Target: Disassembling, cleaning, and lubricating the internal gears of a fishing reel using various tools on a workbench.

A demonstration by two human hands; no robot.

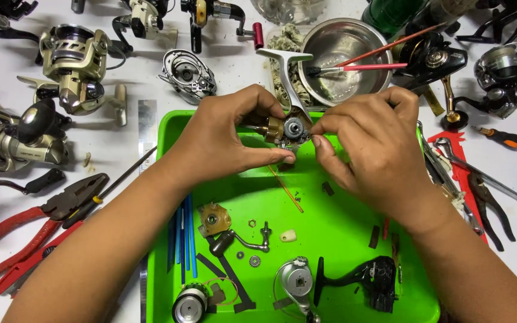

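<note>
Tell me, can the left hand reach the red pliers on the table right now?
Probably not at once: the left hand is pinching the reel body over the green tray. The red pliers lie uncovered beside that forearm, so letting go would free it.

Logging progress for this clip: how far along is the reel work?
Done: the reel is stripped, with a crank handle, small gears, a spool and a black body part lying loose on the green tray. In hand: both the left hand and right hand hold the reel body above the tray. Left: none of those parts is fitted.
</note>
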